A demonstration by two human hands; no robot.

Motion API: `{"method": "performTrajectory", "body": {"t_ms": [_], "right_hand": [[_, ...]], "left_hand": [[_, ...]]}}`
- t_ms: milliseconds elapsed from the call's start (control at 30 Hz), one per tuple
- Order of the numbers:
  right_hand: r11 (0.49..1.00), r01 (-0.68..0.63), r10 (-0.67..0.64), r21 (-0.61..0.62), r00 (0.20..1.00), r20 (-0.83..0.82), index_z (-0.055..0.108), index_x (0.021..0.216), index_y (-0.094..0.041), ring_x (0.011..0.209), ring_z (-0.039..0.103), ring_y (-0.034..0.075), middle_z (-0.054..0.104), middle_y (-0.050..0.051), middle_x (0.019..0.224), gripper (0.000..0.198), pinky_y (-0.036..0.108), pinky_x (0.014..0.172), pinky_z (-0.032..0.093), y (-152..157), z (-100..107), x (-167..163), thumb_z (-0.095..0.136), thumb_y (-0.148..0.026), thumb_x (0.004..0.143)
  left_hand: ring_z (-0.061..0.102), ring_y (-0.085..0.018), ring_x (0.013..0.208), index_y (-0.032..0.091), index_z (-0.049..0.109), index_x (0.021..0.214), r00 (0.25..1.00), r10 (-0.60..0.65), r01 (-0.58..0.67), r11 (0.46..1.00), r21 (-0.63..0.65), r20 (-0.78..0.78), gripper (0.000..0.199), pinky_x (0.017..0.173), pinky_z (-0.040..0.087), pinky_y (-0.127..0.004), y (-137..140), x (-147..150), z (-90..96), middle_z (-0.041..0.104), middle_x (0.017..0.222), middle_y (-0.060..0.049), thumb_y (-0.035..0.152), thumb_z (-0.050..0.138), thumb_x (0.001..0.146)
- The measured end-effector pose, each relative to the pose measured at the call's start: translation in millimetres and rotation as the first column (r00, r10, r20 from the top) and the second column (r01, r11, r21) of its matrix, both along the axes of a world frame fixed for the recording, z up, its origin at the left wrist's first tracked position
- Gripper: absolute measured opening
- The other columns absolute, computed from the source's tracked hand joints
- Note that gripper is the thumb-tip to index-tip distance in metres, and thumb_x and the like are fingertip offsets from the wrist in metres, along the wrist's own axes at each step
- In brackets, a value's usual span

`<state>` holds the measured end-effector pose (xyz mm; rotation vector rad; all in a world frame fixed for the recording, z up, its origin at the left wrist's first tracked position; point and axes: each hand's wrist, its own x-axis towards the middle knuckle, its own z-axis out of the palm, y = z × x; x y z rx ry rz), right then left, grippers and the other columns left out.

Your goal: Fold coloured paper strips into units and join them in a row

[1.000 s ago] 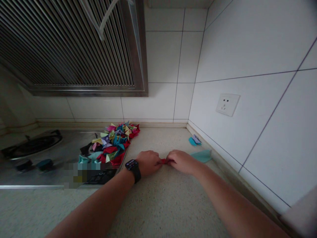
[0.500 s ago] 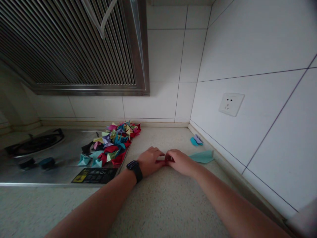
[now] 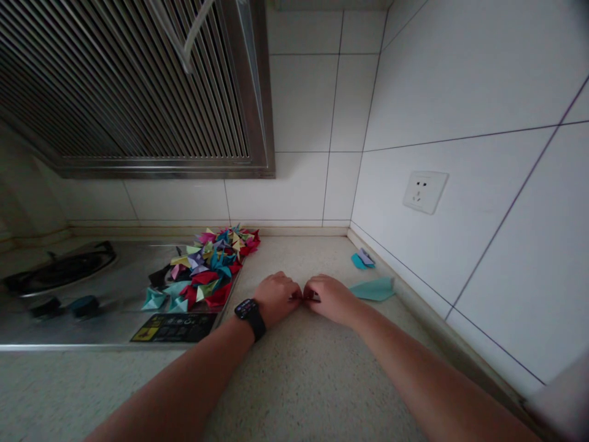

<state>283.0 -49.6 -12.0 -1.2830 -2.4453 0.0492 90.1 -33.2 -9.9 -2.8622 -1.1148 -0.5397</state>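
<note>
My left hand [image 3: 277, 299], with a black watch [image 3: 251, 317] on its wrist, and my right hand [image 3: 329, 299] meet fingertip to fingertip low over the counter. Both are closed around a small piece of red paper [image 3: 311, 297], which the fingers now hide almost wholly. Just beyond my right wrist lies a light teal sheet of paper [image 3: 375, 289]. Farther back, close to the wall, sit small blue and lilac folded papers [image 3: 363, 259]. Left of my left hand spreads a heap of many-coloured folded paper pieces [image 3: 207, 270].
The heap rests partly on a steel gas stove [image 3: 124, 264] with a black burner and two knobs [image 3: 84, 306]. A range hood [image 3: 161, 92] hangs above it. White tiled walls meet at the back corner, and a socket [image 3: 426, 191] is on the right wall.
My fingertips have drawn closer together, and less of the red paper shows between them. The whole view has shifted slightly; the other papers lie as before.
</note>
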Motion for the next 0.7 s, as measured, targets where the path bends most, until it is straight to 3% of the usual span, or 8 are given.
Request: {"method": "performTrajectory", "body": {"t_ms": [233,500,700], "right_hand": [[1.000,-0.015,0.014,0.015,0.997,0.078,0.065,0.078,-0.016,0.085,0.055,0.018,0.064,0.005,0.081,0.004,0.026,0.077,0.039,-0.2,-0.5,-4.1,0.064,-0.014,0.076],[0.998,0.014,-0.008,-0.053,0.994,0.110,0.070,0.085,-0.017,0.091,0.058,0.019,0.067,0.008,0.085,0.016,0.027,0.082,0.039,1.3,-3.0,-4.2,0.056,-0.013,0.081],[0.993,0.013,-0.001,-0.116,0.994,0.105,0.073,0.090,-0.020,0.089,0.061,0.020,0.070,0.008,0.087,0.017,0.027,0.080,0.040,6.3,-4.0,-4.2,0.058,-0.021,0.083]], "left_hand": [[0.056,-0.022,0.090,0.024,0.072,0.088,0.993,0.002,0.005,0.999,0.054,-0.121,0.020,0.082,0.042,-0.034,-5.0,3.4,2.7,0.069,0.084,-0.006,0.028,0.053,0.086],[0.060,-0.023,0.087,0.026,0.073,0.088,0.981,0.072,-0.070,0.997,0.017,-0.178,0.026,0.077,0.044,-0.034,-7.1,5.9,2.0,0.069,0.083,-0.007,0.031,0.048,0.088],[0.063,-0.023,0.089,0.028,0.073,0.092,0.975,0.105,-0.116,0.992,-0.050,-0.194,0.027,0.077,0.045,-0.033,-3.5,8.6,1.2,0.070,0.090,-0.006,0.034,0.048,0.087]]}}
